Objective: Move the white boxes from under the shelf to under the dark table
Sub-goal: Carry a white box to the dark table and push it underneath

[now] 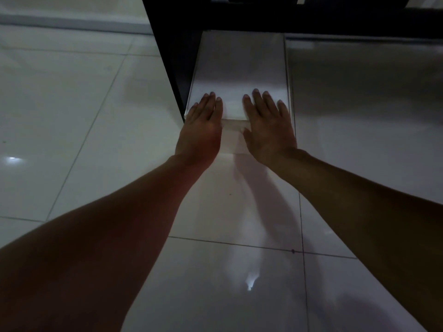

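Observation:
A long white box (pixel 239 68) lies on the tiled floor, its far end under the dark table (pixel 287 22). The table's dark leg (pixel 172 68) runs close along the box's left side. My left hand (pixel 201 125) lies flat over the box's near left corner, fingers together and stretched forward. My right hand (pixel 268 123) lies flat over the near right edge, fingers slightly spread. Both palms press on the box's near end; neither hand wraps around it. A second white box (pixel 359 104) lies beside the first on the right, partly under the table.
Glossy white floor tiles (pixel 72 116) stretch to the left and toward me, with light reflections. A pale baseboard (pixel 72 21) runs along the far left. The dark table frame crosses the top of the view.

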